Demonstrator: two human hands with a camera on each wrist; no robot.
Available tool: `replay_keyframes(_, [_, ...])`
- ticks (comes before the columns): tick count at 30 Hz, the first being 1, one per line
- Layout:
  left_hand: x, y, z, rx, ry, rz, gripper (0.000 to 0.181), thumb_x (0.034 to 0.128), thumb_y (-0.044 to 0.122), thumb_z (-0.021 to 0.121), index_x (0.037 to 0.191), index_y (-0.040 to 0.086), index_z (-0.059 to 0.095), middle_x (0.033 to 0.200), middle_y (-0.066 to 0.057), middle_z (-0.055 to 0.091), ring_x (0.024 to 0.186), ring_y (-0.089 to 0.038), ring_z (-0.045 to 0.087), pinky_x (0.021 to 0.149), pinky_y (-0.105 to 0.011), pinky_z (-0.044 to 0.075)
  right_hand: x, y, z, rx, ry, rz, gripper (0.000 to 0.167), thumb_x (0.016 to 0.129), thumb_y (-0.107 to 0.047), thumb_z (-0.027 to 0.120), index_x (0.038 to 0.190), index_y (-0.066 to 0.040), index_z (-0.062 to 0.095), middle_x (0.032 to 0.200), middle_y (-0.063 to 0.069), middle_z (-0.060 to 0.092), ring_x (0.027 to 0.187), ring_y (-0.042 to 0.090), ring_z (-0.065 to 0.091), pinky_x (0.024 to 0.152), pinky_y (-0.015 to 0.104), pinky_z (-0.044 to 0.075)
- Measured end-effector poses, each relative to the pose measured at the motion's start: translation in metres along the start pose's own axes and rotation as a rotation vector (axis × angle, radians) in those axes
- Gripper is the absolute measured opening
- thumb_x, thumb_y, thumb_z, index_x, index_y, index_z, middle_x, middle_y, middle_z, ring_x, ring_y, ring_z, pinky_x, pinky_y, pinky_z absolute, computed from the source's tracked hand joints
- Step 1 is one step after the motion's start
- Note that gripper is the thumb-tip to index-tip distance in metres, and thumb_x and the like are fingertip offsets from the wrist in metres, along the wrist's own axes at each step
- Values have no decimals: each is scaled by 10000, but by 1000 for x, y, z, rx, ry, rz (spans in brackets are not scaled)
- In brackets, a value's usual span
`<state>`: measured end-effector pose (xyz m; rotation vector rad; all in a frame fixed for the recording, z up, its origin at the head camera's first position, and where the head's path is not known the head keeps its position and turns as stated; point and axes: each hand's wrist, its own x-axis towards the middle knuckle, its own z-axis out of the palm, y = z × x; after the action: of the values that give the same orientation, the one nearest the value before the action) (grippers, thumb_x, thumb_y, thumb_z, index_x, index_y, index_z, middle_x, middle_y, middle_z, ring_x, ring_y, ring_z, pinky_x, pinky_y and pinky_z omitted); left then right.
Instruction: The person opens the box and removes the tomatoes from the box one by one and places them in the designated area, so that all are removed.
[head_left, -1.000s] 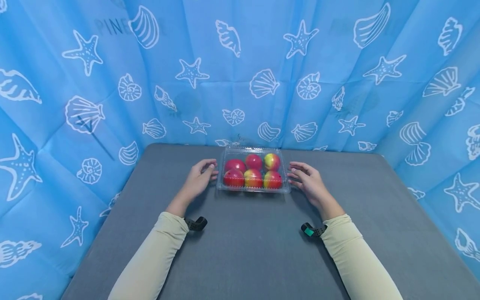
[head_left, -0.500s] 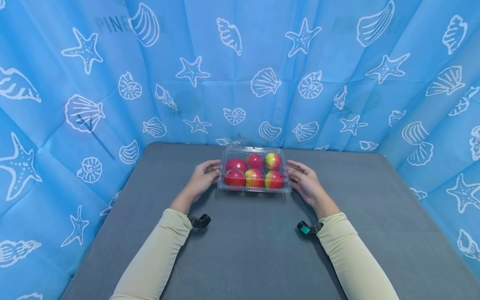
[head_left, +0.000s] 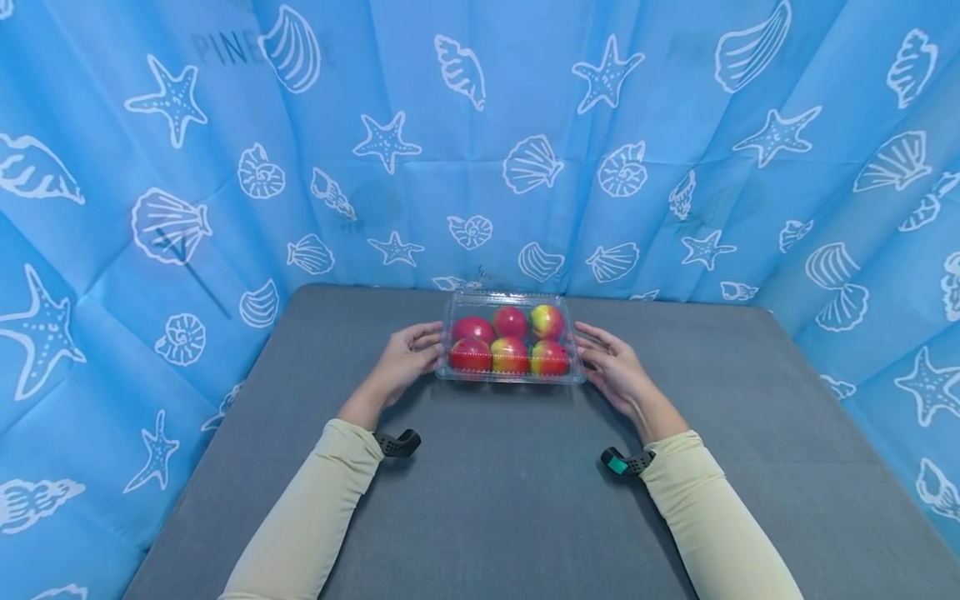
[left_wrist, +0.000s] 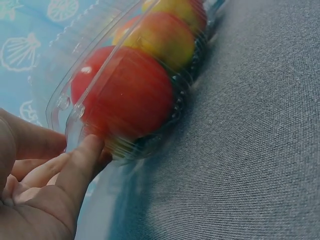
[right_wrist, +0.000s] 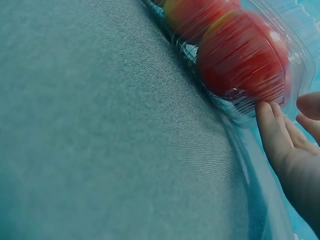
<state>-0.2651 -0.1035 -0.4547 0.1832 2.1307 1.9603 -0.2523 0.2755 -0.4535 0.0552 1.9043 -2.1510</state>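
Note:
A clear plastic box (head_left: 510,379) of several red and yellow fruits (head_left: 509,355) rests on the grey table, its lid down. At its left side the left hand (head_left: 400,363) touches the wall with nearly straight fingers; the left wrist view shows a fingertip (left_wrist: 93,142) low on the box, beside a red fruit (left_wrist: 125,92), and another digit at the rim. On the opposite side, fingertips (right_wrist: 265,108) of the right hand (head_left: 622,377) meet the box wall below a red fruit (right_wrist: 242,55), the thumb close to the rim. Some fingers are partly hidden.
The grey table (head_left: 510,508) carries the box near its far edge. A blue curtain (head_left: 465,192) with white shells and starfish hangs behind and along both sides. Dark bands (head_left: 399,443) circle both wrists, below light sleeves.
Both hands have come inward from slightly apart to contact at the two sides of the box. The box appears almost unmoved, with only a small shift in the view.

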Motion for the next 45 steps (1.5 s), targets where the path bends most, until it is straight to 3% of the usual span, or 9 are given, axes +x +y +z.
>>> replay_keyframes(8, [-1,1,-2,-23,-40,-4,572,1091,55,565,1636,82,392,1648,-158,478,1442,-319,570,1086,-370,553,-4,1,-2,-6,-115,-38,704,1101,-63,535,1712,-135,193,1750,223,235,1223,2,641,998,225,571])
replay_keyframes(18, [-4,0,-2,-26,-64,-35,603,1087,45,564,1653,111,366,1667,-145,456,1458,-309,556,1134,-442,515,-8,7,-8,-32,-171,-58,768,1077,-34,575,1718,-143,165,1742,246,224,1242,24,649,996,240,584])
replay_keyframes(29, [-8,-2,-2,-25,-72,-35,602,1091,55,563,1656,119,367,1682,-145,429,1491,-310,516,1156,-470,484,-10,12,-10,17,-253,-104,838,1030,103,534,1721,-123,116,1736,295,179,1304,22,637,989,278,604])
replay_keyframes(45, [-11,-1,-1,-39,-73,-36,592,1099,46,537,1660,102,356,1688,-153,414,1524,-303,470,1174,-472,462,-11,15,-9,2,-262,-120,879,1011,110,555,1722,-123,94,1736,306,160,1310,40,636,998,293,603])
